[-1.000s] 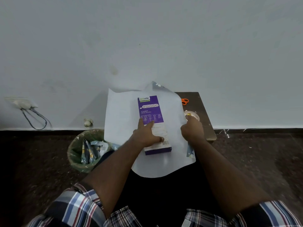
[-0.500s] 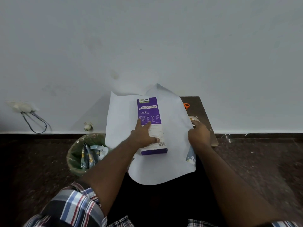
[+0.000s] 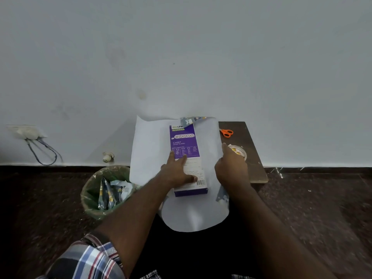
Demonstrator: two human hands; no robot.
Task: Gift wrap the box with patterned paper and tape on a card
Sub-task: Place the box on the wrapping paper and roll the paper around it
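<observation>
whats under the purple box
The purple box lies on the wrapping paper, white side up, with the left hand resting on top. Whatever is beneath the paper is covered.

You are working under soft, even light that is leaving the wall (image 3: pixel 181 47) pale grey-blue, with no glare. The paper (image 3: pixel 149 150) is casting a faint shadow leftward onto the wall. The floor (image 3: pixel 312 208) is staying dark, and its right side is smearing with blur. The wide lens is bending the skirting line and stretching your forearms near the bottom edge. The print on the box (image 3: pixel 184 141) is reading only in part.
</observation>
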